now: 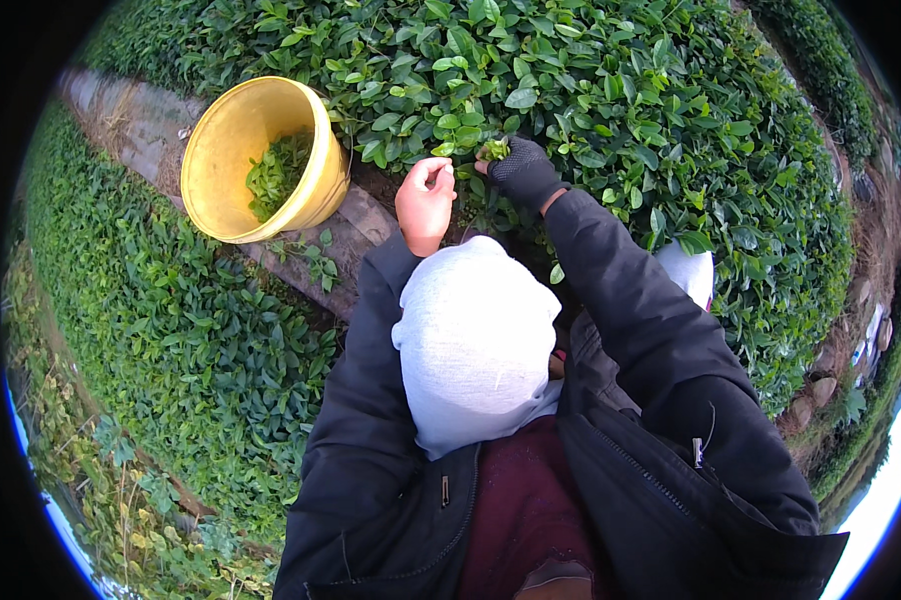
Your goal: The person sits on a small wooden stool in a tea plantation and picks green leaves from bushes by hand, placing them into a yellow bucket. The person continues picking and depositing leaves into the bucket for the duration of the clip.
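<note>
My left hand [426, 204] is bare and held low at the edge of a leafy green shrub row [488, 67]. Its thumb and forefinger are drawn together, with no leaf visible between them. My right hand [527, 174] wears a black fingerless glove with a textured surface. Between its thumb and fingers it grips a small bunch of picked green leaves [497, 149], right against the foliage. A yellow plastic bucket [222, 142] is tilted towards me, left of my left hand. Loose picked leaves [276, 180] lie in the bucket.
Light grey cloth [477, 337] bulges between my forearms. A brown ground strip [338, 274] runs beneath the bucket between shrub rows. Another dense row [195, 360] stands to the left. Stones [822, 391] and dry litter line the right side. Yellowing plants [135, 517] grow at lower left.
</note>
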Tool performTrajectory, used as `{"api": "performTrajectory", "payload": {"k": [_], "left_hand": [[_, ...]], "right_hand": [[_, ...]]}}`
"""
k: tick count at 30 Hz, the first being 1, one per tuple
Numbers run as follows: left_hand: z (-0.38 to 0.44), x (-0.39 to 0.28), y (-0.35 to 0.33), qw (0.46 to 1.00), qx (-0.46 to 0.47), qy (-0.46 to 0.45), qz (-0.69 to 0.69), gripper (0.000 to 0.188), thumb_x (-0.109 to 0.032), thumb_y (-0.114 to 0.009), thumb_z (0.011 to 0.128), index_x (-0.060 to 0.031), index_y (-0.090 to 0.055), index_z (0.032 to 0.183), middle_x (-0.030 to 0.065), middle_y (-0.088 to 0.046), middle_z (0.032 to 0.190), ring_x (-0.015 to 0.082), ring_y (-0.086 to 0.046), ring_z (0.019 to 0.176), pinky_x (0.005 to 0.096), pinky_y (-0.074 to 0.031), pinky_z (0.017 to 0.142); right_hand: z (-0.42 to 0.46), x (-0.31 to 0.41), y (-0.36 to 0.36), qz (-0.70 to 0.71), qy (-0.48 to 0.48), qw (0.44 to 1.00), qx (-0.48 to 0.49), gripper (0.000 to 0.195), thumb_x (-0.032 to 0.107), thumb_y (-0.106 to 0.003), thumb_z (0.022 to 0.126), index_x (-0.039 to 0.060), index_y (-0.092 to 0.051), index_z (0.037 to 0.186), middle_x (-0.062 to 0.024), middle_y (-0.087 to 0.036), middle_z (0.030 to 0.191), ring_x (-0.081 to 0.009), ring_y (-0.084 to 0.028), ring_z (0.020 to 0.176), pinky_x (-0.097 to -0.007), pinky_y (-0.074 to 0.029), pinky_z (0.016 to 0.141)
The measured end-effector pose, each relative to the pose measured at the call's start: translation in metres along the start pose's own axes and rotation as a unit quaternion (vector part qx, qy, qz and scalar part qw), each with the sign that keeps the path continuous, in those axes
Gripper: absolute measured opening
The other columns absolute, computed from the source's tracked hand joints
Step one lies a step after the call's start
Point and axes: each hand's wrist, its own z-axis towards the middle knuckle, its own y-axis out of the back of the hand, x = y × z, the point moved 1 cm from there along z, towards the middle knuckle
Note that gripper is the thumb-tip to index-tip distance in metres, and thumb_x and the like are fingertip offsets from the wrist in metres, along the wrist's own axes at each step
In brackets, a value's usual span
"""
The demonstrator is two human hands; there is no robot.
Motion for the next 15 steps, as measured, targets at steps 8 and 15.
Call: {"api": "performTrajectory", "payload": {"k": [8,15], "left_hand": [[0.026,-0.011,-0.010,0.960,-0.068,-0.122,0.243,0.029,-0.026,-0.066,0.082,-0.0036,-0.063,0.100,0.0091,-0.067,0.080,0.0238,-0.064,0.069,0.0328,-0.049,0.066],[0.067,-0.024,-0.001,0.998,-0.047,0.039,0.001,0.016,-0.016,-0.063,0.088,-0.0008,-0.063,0.091,0.0037,-0.064,0.073,0.0084,-0.056,0.053,0.0235,-0.048,0.051]], "right_hand": [[-0.031,0.013,0.023,0.299,-0.117,0.941,0.105,0.027,0.016,-0.072,0.080,0.0054,-0.064,0.104,-0.0010,-0.061,0.079,-0.0106,-0.057,0.071,-0.0247,-0.046,0.066],[-0.006,0.010,-0.004,-0.117,-0.034,0.992,-0.024,0.025,0.028,-0.066,0.081,0.0073,-0.067,0.094,-0.0116,-0.067,0.082,-0.0259,-0.064,0.074,-0.0356,-0.050,0.069]]}}
